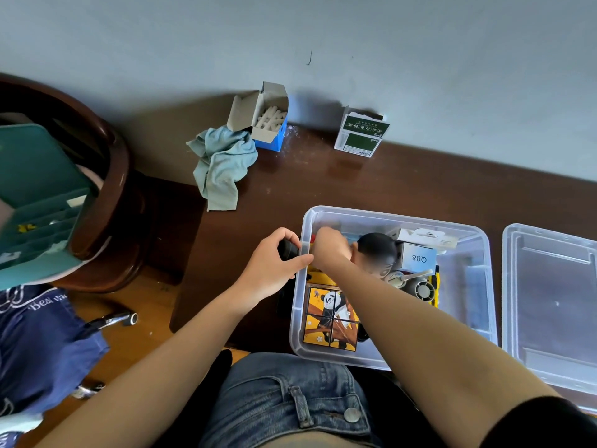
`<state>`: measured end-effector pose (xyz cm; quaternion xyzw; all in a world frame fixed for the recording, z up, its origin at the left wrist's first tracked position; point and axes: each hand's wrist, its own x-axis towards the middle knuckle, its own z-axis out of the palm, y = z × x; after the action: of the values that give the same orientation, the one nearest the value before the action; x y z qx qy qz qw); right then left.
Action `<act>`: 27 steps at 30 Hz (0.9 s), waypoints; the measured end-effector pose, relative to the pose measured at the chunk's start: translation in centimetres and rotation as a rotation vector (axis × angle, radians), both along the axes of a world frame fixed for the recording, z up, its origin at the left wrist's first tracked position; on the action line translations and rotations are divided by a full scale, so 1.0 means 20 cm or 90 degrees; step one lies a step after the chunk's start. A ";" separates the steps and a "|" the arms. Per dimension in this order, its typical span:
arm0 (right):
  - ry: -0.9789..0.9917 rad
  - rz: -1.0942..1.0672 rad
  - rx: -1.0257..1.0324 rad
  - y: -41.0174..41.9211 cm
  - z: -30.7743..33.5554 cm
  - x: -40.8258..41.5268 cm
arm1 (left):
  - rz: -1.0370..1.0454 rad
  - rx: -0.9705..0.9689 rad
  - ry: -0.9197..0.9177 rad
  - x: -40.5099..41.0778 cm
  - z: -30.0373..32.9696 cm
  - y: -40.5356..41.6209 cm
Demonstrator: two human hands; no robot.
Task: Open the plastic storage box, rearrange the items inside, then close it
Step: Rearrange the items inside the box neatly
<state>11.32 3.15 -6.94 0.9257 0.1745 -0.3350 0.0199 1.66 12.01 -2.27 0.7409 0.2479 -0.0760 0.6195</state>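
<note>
The clear plastic storage box stands open on the dark wooden table, its lid lying flat to its right. Inside are a panda picture box, a doll head with dark hair, a white box marked Q88, a small grey fan and yellow items. My left hand grips a small black object just outside the box's left wall. My right hand reaches into the far left corner with curled fingers; what it holds is hidden.
A teal cloth, an open box of white chalk and a green-and-white carton sit at the back near the wall. A dark wooden chair with a teal organiser stands to the left. Blue fabric and metal tools lie on the floor.
</note>
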 end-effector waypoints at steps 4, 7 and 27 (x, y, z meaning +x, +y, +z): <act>0.032 -0.012 0.012 0.00 0.00 0.00 | -0.004 -0.005 0.003 0.00 0.00 0.01; 0.033 -0.092 0.044 -0.01 0.02 -0.01 | -0.003 -0.018 0.011 0.01 -0.01 0.02; 0.142 0.005 0.100 -0.06 0.12 0.03 | 0.002 -0.045 0.010 0.00 -0.04 0.02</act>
<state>11.94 1.97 -4.59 0.8809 0.2045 -0.4211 -0.0706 1.65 12.35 -3.08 0.7175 0.2512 -0.0892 0.6436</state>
